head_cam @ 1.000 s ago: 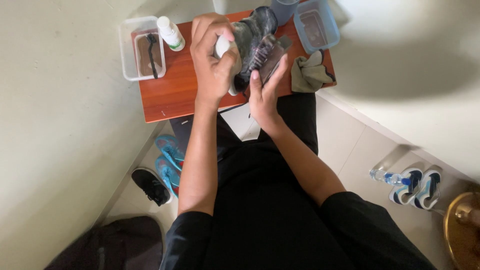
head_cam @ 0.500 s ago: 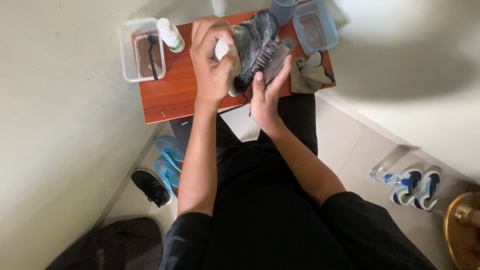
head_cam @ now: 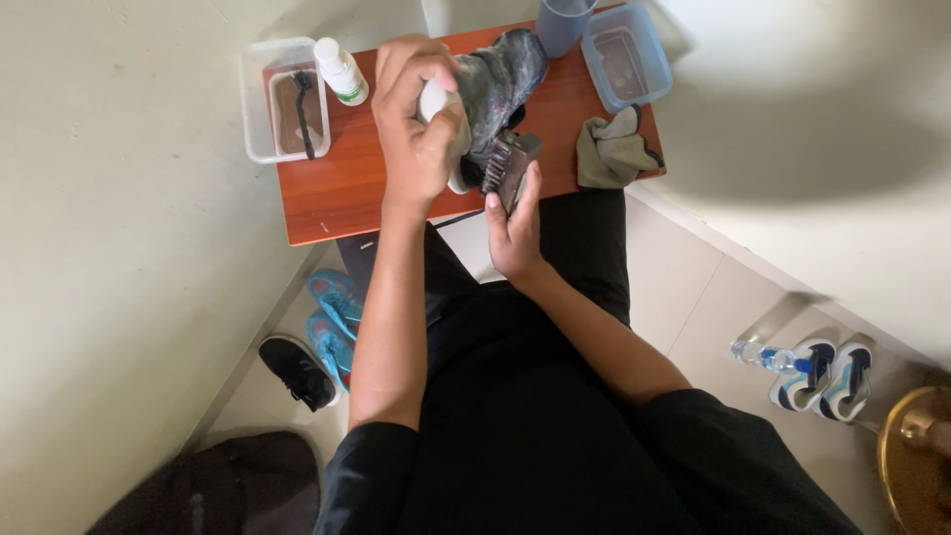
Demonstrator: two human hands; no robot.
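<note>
My left hand (head_cam: 416, 124) grips a dirty grey shoe (head_cam: 500, 79) by its white heel end and holds it tilted over the small red-brown table (head_cam: 337, 188). My right hand (head_cam: 515, 223) holds a dark brush (head_cam: 510, 168) with its bristles against the lower side of the shoe. Both forearms reach forward over my black-clothed lap.
On the table stand a clear tray (head_cam: 284, 99) with a small black brush, a white bottle (head_cam: 340, 69), a blue cup (head_cam: 565, 25), a blue-rimmed container (head_cam: 627, 54) and a crumpled olive cloth (head_cam: 614, 149). Blue sandals (head_cam: 332, 317), a black shoe (head_cam: 295, 369), white sneakers (head_cam: 827, 376) and a water bottle (head_cam: 768, 357) lie on the floor.
The shoe has been turned more upright in my left hand, and my right hand with the brush has slid lower along the shoe toward me.
</note>
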